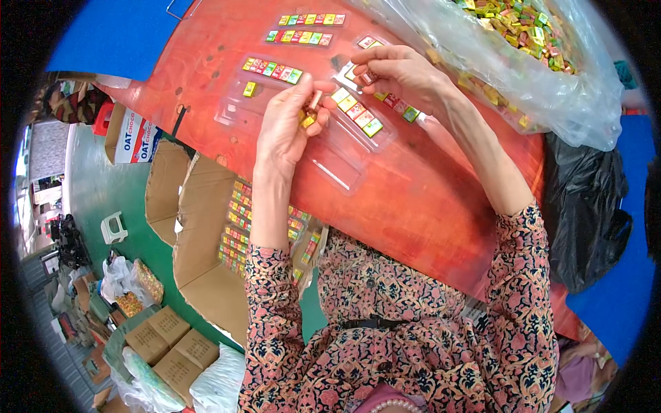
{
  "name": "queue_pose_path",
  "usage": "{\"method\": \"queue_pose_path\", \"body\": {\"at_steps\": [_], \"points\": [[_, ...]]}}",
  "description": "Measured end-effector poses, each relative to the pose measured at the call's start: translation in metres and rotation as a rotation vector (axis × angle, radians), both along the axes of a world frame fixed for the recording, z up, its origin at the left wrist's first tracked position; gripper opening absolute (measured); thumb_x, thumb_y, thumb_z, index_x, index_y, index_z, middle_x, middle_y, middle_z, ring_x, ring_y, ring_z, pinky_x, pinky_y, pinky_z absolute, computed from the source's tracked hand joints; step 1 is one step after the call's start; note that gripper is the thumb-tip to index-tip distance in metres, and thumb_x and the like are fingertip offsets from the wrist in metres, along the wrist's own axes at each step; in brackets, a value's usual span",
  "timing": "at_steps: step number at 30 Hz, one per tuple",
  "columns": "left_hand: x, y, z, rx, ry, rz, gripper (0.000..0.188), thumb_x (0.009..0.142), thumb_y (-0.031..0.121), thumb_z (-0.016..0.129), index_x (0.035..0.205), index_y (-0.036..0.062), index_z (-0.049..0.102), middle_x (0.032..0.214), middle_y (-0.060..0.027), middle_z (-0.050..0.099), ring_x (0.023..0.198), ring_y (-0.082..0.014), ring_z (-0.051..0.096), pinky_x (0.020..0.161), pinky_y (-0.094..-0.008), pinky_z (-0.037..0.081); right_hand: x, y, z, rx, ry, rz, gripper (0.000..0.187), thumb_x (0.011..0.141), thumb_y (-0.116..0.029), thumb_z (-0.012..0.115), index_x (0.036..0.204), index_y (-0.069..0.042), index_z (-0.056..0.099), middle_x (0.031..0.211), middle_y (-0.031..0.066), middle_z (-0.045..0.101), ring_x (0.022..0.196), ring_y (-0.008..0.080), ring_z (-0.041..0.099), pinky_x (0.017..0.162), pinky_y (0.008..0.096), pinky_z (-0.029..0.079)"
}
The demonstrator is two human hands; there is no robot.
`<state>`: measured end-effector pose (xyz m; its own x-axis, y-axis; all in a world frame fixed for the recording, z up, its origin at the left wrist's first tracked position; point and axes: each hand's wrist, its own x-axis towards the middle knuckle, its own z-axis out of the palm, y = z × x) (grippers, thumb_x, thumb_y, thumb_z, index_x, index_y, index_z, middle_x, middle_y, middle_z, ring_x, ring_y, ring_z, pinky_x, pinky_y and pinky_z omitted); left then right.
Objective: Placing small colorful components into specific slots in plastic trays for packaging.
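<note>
My left hand (286, 124) is closed, with a small yellow box (308, 120) and another small box in its fingers. Across from it, my right hand (403, 72) pinches a small reddish box (370, 76). Below and between both hands lies a clear plastic tray (337, 175), with a row of small coloured boxes (357, 112) along one side and a bare slot nearer me. Another row of boxes (396, 103) shows partly under my right hand. Left of my left hand, a second clear tray (231, 107) bears a full row and a single yellow box (249, 89).
Filled trays (306, 37) lie at the far side of the red table (427, 186). A big clear bag (571, 103) of small boxes stands at the right, above a black bag (585, 206). An open carton (206, 261) with filled trays sits left, below the table.
</note>
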<state>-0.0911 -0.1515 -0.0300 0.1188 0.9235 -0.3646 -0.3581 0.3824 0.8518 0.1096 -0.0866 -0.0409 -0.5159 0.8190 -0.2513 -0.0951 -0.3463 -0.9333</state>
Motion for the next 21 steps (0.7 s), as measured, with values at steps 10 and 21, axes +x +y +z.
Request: {"method": "queue_pose_path", "body": {"at_steps": [10,21], "points": [[-0.011,0.002,-0.005,-0.057,-0.394,0.015,0.051,0.096,0.035,0.036,0.115,-0.0109,0.046,0.108,-0.0281,0.055,0.096,-0.0331,0.059,0.078,-0.0365,0.054,-0.009,-0.005,-0.005,0.337,-0.137,-0.148,0.026,0.080,-0.003,0.060,0.105,0.003,0.059,0.091,0.0107,0.065,0.079,0.0127,0.062,0.072,0.0228,0.051],[-0.028,-0.008,-0.006,-0.046,-0.458,0.116,0.053,0.097,0.034,0.032,0.118,-0.0131,0.041,0.116,-0.0324,0.048,0.109,-0.0400,0.051,0.093,-0.0458,0.045,-0.050,-0.012,-0.024,0.785,-0.449,-0.270,0.023,0.073,-0.006,0.066,0.094,0.004,0.063,0.085,0.0129,0.065,0.077,0.0168,0.063,0.068,0.0285,0.050]]}}
